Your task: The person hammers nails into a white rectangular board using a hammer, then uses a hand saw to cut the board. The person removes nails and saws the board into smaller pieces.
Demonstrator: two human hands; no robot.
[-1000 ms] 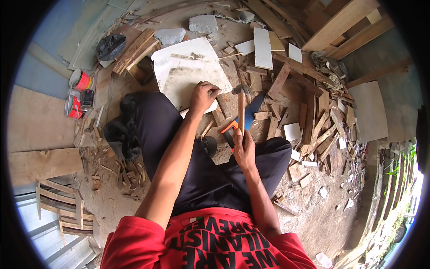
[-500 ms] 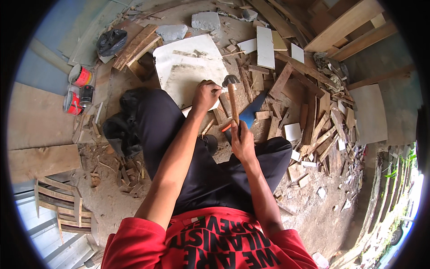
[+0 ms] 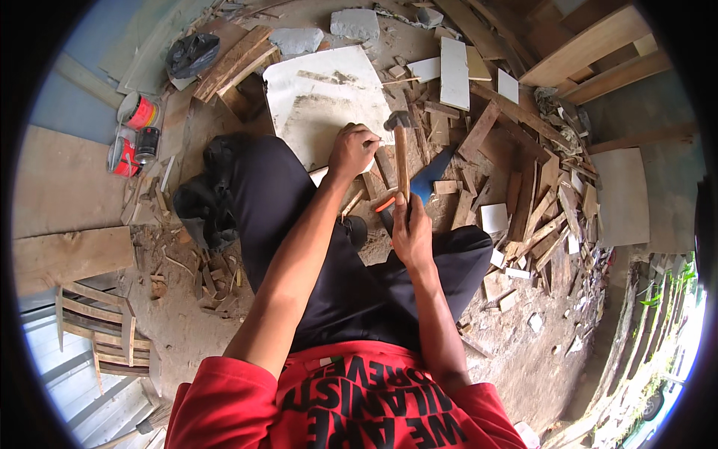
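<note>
My right hand grips a claw hammer by the lower part of its wooden handle, with the dark metal head pointing away from me. Just left of the hammer head, my left hand is closed in a pinch. Something small and thin shows at its fingertips, too small to name. That hand is over the near right part of a stained white board lying in front of me. A handsaw with a blue blade and an orange-and-black handle lies beyond my right hand, partly hidden by it.
Scrap wood is heaped on the right, with longer planks behind. Red and black cans are at the left wall. Grey stone blocks and a black plastic bag are at the far side. A slatted wooden piece is lower left.
The whole view has shifted slightly. The hammer head is a little farther right of my left hand, and both hands keep their grips.
</note>
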